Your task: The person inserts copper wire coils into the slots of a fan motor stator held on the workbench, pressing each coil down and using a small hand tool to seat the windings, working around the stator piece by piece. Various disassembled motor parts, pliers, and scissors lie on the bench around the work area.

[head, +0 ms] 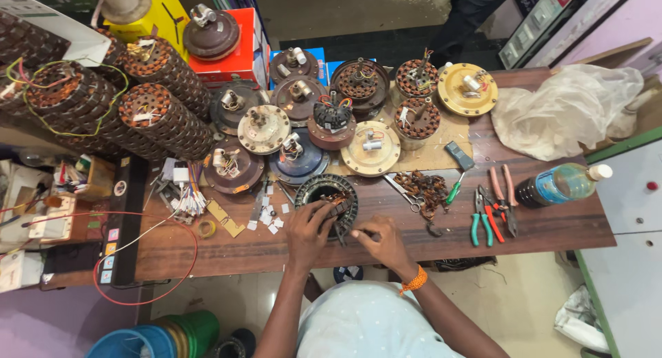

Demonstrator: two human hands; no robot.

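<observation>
One ring-shaped motor core (326,192) on the table (552,227): left hand (308,227) grips its rim; right hand (381,239) pinches a thin tool. Two pliers (493,210), one bottle (562,183) lie right.

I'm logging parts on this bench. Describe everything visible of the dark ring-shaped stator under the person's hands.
The stator is a dark, round metal-looking ring with slots around its rim and an open centre. It lies flat on the wooden table near the front edge. The left hand grips its near rim; the right hand touches its near right side. Brownish wire shows inside.
</observation>
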